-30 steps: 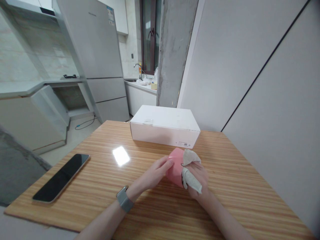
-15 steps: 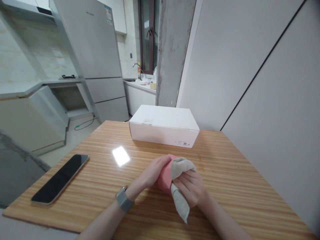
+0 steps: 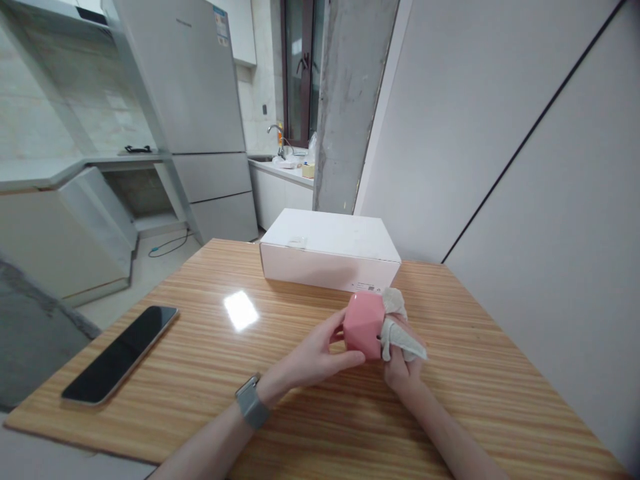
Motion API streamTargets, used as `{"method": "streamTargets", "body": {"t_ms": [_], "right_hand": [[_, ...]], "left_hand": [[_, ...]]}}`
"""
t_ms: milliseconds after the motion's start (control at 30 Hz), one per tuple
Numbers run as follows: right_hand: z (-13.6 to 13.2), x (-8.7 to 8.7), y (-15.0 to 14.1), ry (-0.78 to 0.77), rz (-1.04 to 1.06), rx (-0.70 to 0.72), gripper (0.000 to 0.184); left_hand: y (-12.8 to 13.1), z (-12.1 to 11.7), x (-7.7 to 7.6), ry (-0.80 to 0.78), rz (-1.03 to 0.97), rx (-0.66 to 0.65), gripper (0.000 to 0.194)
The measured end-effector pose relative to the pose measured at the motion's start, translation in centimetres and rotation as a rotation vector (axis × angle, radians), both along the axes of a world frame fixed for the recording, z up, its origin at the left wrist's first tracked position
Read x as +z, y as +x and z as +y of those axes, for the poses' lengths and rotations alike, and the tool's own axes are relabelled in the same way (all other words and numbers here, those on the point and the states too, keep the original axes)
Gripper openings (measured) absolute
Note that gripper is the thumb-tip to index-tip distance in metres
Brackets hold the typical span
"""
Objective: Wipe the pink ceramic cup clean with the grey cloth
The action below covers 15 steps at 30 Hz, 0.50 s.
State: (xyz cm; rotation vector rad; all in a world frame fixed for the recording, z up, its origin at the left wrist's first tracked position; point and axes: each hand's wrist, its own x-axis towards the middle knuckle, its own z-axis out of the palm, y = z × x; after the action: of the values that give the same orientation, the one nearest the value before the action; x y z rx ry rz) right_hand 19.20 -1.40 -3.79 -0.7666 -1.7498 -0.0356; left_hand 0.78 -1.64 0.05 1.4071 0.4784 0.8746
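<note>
A pink, glossy, faceted object (image 3: 363, 325) is held up over the table, in front of the white box; its exact kind I cannot make out. My left hand (image 3: 325, 353) grips it from the left, thumb along its lower edge and fingers behind. Pressed to the object's right end is a light grey cloth (image 3: 394, 307), bunched with a loose corner pointing right. My right hand (image 3: 401, 370) is closed on this cloth, which partly hides its fingers. A small dark spot shows on the pink surface beside the cloth. A watch with a grey band (image 3: 253, 404) is on my left wrist.
Behind the hands stands a closed white box (image 3: 330, 250) on the striped wooden table (image 3: 200, 347). A black phone (image 3: 123, 353) lies at the left. A pale wall (image 3: 500, 133) borders the right side; a fridge (image 3: 200, 87) and kitchen counters stand beyond.
The pink object has been raised and turned, moving right and away from me, so its faceted side now shows. My right hand and the cloth have shifted to its right end.
</note>
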Motion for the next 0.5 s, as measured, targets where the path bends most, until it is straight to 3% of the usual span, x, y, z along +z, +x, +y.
{"method": "streamTargets", "body": {"t_ms": [100, 233, 333, 500], "right_hand": [[-0.6, 0.6, -0.5, 0.106, -0.081, 0.01, 0.022], [-1.9, 2.4, -1.9, 0.347, -0.422, 0.078, 0.024], [-2.6, 3.2, -2.6, 0.451, -0.535, 0.12, 0.03], [-2.1, 2.5, -2.0, 0.307, -0.487, 0.131, 0.029]], "left_hand": [[0.2, 0.6, -0.9, -0.189, -0.057, 0.129, 0.032], [0.1, 1.7, -1.9, -0.354, -0.04, 0.33, 0.04], [-0.3, 1.7, -1.4, -0.254, 0.037, 0.293, 0.04], [-0.7, 1.0, -0.1, -0.009, 0.177, 0.165, 0.04]]}}
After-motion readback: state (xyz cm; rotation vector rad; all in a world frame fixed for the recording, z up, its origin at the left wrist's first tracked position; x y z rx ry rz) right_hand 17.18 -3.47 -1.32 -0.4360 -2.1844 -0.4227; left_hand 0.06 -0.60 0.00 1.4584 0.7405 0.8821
